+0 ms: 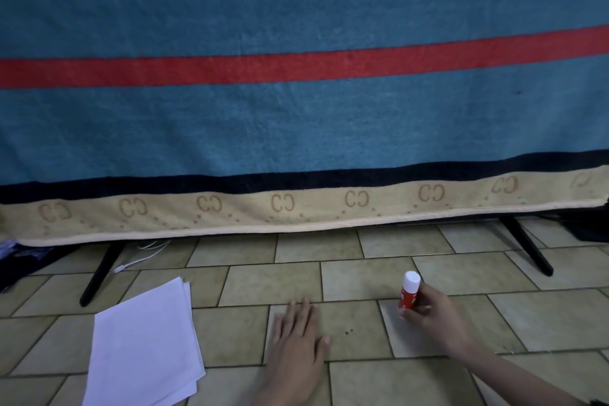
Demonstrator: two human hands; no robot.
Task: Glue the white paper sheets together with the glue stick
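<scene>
Tiled floor (362, 277) carries everything, with a blue striped towel (296, 125) hanging at the far side; on it the right hand (428, 310) has its grip closed round the upright glue stick (408, 295), white cap on, while the left hand (298, 339) lies flat and open on the tiles, holding nothing. Leftward, near, the white paper sheets (145, 346) sit in a loose stack (apart from both hands). Judging by this, gluing is not yet begun: next comes uncapping, likely needing the left hand; no containers show.
</scene>
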